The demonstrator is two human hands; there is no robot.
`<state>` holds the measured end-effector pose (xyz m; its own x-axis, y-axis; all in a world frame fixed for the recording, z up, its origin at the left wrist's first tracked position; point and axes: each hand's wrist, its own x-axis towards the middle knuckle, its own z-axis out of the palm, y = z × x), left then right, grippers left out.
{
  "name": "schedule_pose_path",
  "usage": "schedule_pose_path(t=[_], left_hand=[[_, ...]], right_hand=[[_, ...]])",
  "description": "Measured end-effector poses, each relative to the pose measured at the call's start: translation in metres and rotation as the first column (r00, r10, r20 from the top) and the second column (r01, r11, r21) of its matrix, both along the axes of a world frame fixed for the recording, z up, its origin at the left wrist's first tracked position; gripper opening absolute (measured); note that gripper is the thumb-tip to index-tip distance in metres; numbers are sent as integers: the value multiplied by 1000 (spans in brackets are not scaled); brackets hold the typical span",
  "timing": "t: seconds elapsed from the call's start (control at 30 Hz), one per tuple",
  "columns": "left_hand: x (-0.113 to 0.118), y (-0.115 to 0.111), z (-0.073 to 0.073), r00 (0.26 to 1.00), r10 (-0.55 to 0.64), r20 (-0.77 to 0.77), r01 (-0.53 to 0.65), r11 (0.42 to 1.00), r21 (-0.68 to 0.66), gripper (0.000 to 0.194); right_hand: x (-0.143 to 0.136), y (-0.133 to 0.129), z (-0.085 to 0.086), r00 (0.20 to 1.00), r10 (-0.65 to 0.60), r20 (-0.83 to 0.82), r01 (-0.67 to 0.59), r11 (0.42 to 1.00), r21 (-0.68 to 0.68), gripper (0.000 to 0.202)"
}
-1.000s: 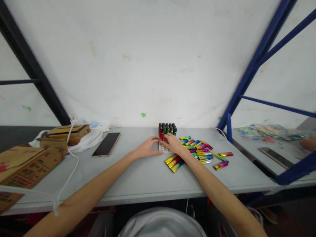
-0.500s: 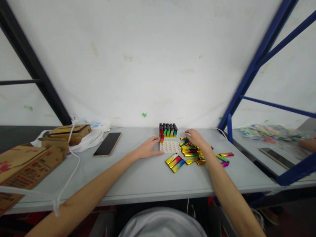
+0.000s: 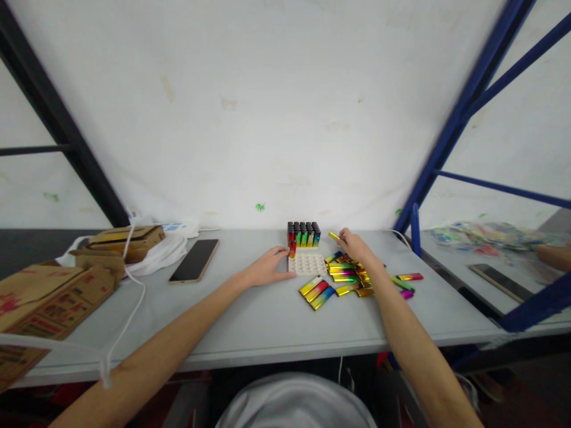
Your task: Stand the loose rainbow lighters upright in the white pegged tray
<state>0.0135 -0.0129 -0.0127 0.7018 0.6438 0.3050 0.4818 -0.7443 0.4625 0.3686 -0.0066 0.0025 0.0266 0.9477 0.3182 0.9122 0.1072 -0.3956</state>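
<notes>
My left hand [image 3: 266,267] grips the left end of a white tray [image 3: 307,266] with rows of round hollows, thumb at its front corner and fingers near its back. One red and gold lighter [image 3: 292,248] stands upright in the tray's back left corner, by those fingertips. Between the fingers of my right hand [image 3: 354,244] is a gold lighter [image 3: 334,236], raised above the table and pointing left. Below that hand lies a loose pile of shiny coloured lighters [image 3: 342,272], partly hidden by my wrist. Three lighters [image 3: 316,292] lie side by side before the tray.
Behind the tray stands a block of upright black-topped lighters [image 3: 304,235]. A phone [image 3: 194,261] lies left on the table [image 3: 250,333], with cardboard boxes [image 3: 57,291] and a white cable [image 3: 134,297] beyond. A blue metal frame [image 3: 446,145] rises right; another person's hand [image 3: 553,257] shows past it.
My right hand has lifted a gold lighter from the far side of the pile. My left hand has stayed at the tray.
</notes>
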Motion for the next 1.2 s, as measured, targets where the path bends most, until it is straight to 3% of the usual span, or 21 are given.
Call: schedule_pose_path(t=[0.17,0.27,0.4,0.53,0.63,0.7,0.8,0.9,1.03,1.1,1.2], left_hand=[[0,1,-1,1000,-12,10,12,1000,3,70],[0,0,-1,1000,-14,16,14,1000,6,70],[1,1,-2,1000,-11,10,11,1000,10,70],[1,2,-3,999,-21,28,21,1000,16,70],[1,1,-2,999,-29,29,28,999,18,69],[1,0,-2,999,-27,25,26,999,22,69],[0,-1,-2,999,-19,27,18,1000,21,70],[0,-1,-2,1000,-8,30,8,1000,15,71],[0,-1,-3,999,-8,41,8,1000,13,69],[0,0,-3,999,-11,48,10,1000,9,69],[0,-1,-3,999,-7,46,6,1000,3,69]], right_hand=[[-5,-3,13,985,-40,-169,82,965,249,31],[-15,-3,19,909,25,-416,114,945,307,47],[-40,-7,24,628,202,-751,19,962,274,59],[-68,-21,33,333,295,-896,-178,952,247,60],[-87,-32,38,241,295,-925,-324,923,210,58],[-98,-37,36,250,285,-925,-368,912,181,57],[-113,-40,28,337,227,-914,-351,931,102,59],[-124,-41,17,508,208,-836,-272,960,73,60],[-131,-41,8,779,181,-600,-135,983,121,54],[-134,-40,5,829,152,-539,-107,988,114,47],[-136,-38,3,836,162,-524,-130,987,97,38]])
